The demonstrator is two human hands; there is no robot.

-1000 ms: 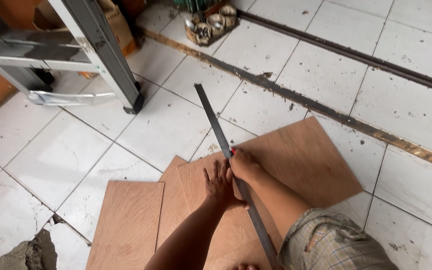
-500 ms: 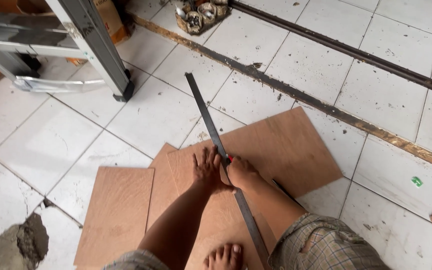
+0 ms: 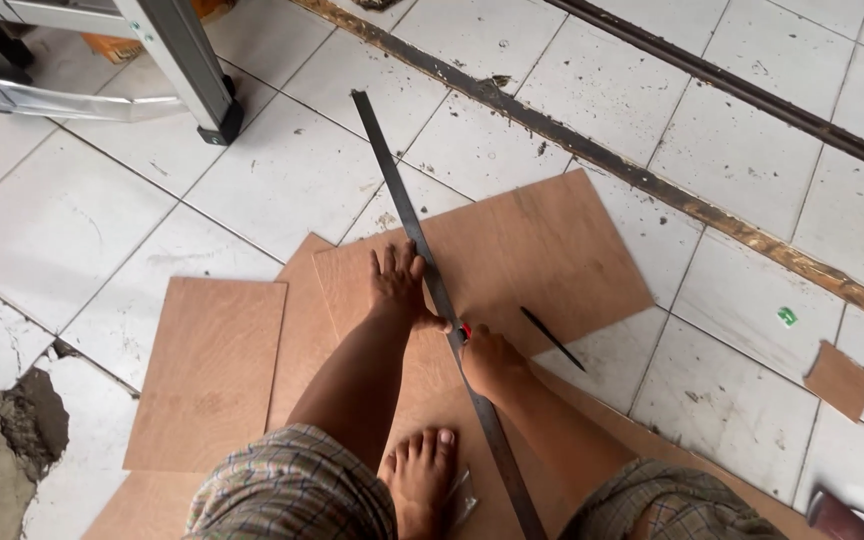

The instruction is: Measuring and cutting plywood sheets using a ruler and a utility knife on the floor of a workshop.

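R hand [image 3: 489,358] w/ red cutter [image 3: 466,331] now lower along straightedge [image 3: 422,262].

right hand [image 3: 487,358] now sits lower along the metal straightedge [image 3: 430,290], closer to the bottom of frame.

White tiled floor [image 3: 282,180] speckled with dirt, dark rusty track [image 3: 652,185] running diagonally, metal ladder foot [image 3: 214,125] upper left, broken concrete patch [image 3: 2,450] lower left, daylight
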